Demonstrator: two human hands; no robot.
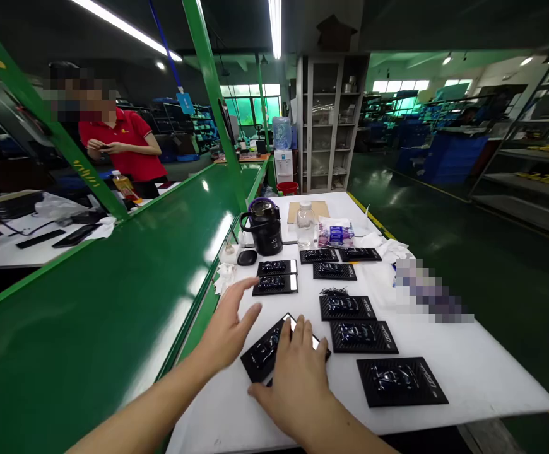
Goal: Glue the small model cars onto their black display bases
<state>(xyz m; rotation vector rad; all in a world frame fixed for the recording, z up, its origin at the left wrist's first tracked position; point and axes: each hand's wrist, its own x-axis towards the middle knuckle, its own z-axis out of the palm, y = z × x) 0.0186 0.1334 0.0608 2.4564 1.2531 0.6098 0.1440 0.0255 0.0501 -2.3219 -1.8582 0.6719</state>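
A black display base with a small dark model car [265, 348] on it lies at an angle on the white table in front of me. My right hand [300, 378] is laid over this base, its fingers stretched and spread across the white label at the far edge, the thumb apart near the near edge. Much of the base is hidden beneath it. To the left, my left hand [230, 325] hovers with thumb and fingers apart, holding nothing. Two similar car bases with white labels, one of them nearer [274, 284], lie just beyond my left hand.
More model cars on black bases stand at the right, the closest [400, 381] near the front edge. Farther back are a black jug [265, 230], a clear jar [305, 226] and a tissue pack [336, 233]. A green conveyor [113, 315] runs along the left; a person in red stands beyond.
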